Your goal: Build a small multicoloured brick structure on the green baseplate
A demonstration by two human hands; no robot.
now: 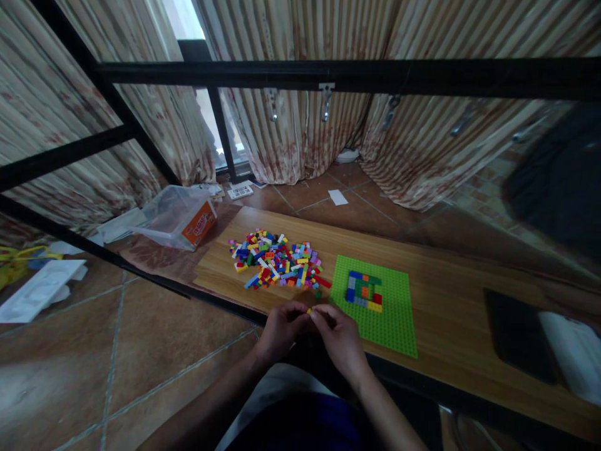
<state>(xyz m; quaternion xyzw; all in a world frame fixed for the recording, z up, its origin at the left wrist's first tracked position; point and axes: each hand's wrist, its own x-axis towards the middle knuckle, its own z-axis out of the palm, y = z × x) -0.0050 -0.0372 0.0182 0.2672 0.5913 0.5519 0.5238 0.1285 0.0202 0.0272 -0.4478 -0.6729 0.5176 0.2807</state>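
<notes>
My left hand [280, 327] and my right hand [341, 336] meet over the near edge of the wooden board, both closed. Between their fingertips they pinch a small yellow toy brick [309, 311]. Just beyond the fingers lies a loose dark green brick [318, 294]. To the right, a bright green baseplate [394, 335] carries a square-shaped arrangement of blue, grey, green, orange, red and yellow bricks [358, 302]. A heap of mixed coloured bricks [277, 260] spreads over the board to the left of the baseplate.
A clear plastic box with an orange label [200, 224] stands left of the wooden board [451, 300]. Toward the right end lie a dark flat item [514, 332] and a pale object [573, 354]. A black metal frame [357, 74] crosses in front of the curtains.
</notes>
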